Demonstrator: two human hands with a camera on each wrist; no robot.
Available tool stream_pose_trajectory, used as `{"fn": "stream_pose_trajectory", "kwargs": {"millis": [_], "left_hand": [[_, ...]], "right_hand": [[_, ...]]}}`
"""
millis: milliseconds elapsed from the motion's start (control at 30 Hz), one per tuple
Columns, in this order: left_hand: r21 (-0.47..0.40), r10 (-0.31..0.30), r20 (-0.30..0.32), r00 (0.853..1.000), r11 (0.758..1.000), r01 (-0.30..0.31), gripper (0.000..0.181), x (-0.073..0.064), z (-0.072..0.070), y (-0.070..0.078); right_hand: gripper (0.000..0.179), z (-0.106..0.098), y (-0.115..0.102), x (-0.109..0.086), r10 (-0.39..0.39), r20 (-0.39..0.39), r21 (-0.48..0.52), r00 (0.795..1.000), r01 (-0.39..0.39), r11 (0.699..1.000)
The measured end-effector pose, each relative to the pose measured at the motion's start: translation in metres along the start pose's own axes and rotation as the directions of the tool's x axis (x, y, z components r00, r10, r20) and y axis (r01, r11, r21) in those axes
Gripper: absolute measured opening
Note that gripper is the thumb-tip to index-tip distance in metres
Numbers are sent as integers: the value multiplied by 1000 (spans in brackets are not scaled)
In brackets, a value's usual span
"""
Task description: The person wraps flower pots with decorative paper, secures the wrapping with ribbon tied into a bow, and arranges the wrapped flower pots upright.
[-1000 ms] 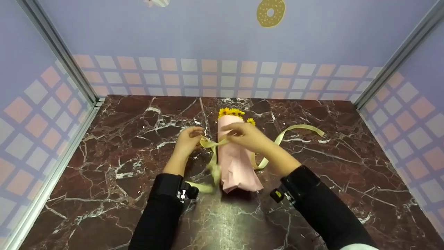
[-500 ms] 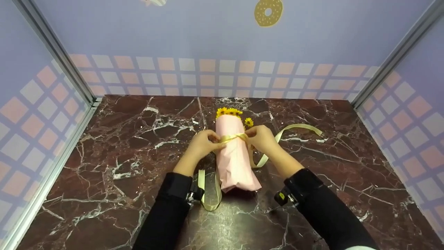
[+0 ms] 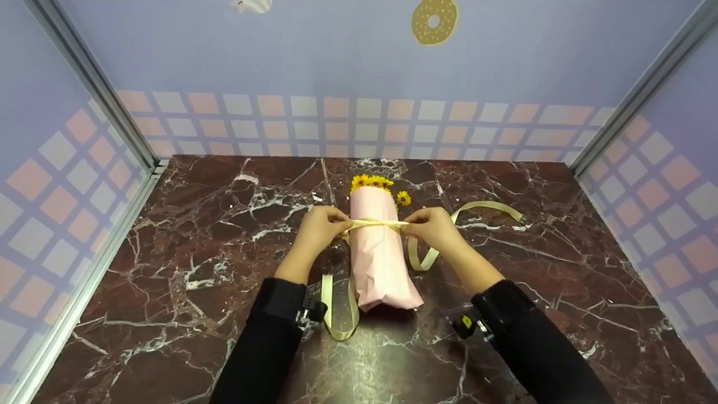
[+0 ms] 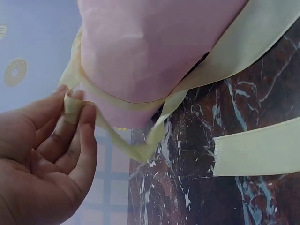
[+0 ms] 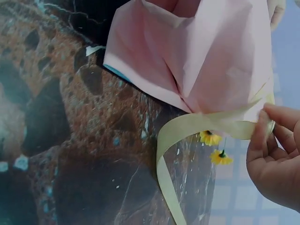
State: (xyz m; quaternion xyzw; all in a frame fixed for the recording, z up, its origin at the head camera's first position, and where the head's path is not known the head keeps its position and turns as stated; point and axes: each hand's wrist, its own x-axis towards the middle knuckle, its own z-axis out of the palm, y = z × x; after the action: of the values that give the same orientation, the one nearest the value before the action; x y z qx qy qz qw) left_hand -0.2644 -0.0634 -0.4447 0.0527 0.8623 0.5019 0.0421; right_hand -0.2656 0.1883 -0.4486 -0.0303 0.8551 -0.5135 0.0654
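A bouquet wrapped in pink paper [image 3: 378, 264] lies on the table, its yellow flowers [image 3: 373, 181] showing at the far end. Around its upper part runs a pale yellow ribbon [image 3: 376, 223], crossed over the front. At the wrap's left side my left hand [image 3: 320, 229] pinches the ribbon between thumb and fingers; in the left wrist view a folded bit of ribbon [image 4: 72, 105] sits in that pinch. On the opposite side my right hand [image 3: 435, 227] pinches the ribbon too, and the right wrist view shows the ribbon [image 5: 187, 125] trailing from the fingers.
One loose ribbon tail [image 3: 341, 336] loops on the table left of the wrap, and another tail [image 3: 488, 205] curls away to the right. Patterned panels [image 3: 359, 123] enclose the dark marble table [image 3: 224, 336] at the back and both sides.
My hands have come to opposite sides of the bouquet and drawn the ribbon across its front. Over the last half second they moved slightly apart, and the ribbon band looks straighter.
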Motion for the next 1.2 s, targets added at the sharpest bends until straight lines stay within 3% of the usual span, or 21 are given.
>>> {"fn": "stream_pose_trajectory", "kwargs": {"millis": [200,333,467,533,600,700,833,1100,1200], "left_hand": [[84,24,-75,997,996,-18,9,-6,-1,-3],[94,20,-97,995,996,-10,8,-9,1,-8],[26,-3,-95,995,1000,5,8,-10,7,-13],[-81,-35,-75,997,996,29,8,-11,13,-14],[-206,-84,-50,995,976,72,7,-13,18,-14],[-361,-159,-28,987,922,138,8,-15,24,-13],[-435,-206,-64,976,886,158,9,-17,30,-16],[-591,-253,-53,966,787,174,8,-15,38,-25],[-618,-252,-53,966,769,166,8,-13,39,-26]], "right_hand": [[16,5,4,-6,-24,-76,4,997,24,1000],[16,10,9,-8,28,-125,64,992,-20,998],[15,18,13,-8,109,-114,213,987,-83,974],[13,22,13,-8,146,-104,295,984,-110,949],[12,26,14,-9,173,-100,364,980,-125,923],[12,30,15,-10,193,-70,452,979,-141,881],[14,35,21,-11,165,-27,537,986,-125,834],[15,39,16,-15,222,-45,546,974,-162,822],[16,39,16,-14,224,-48,557,973,-160,815]]}}
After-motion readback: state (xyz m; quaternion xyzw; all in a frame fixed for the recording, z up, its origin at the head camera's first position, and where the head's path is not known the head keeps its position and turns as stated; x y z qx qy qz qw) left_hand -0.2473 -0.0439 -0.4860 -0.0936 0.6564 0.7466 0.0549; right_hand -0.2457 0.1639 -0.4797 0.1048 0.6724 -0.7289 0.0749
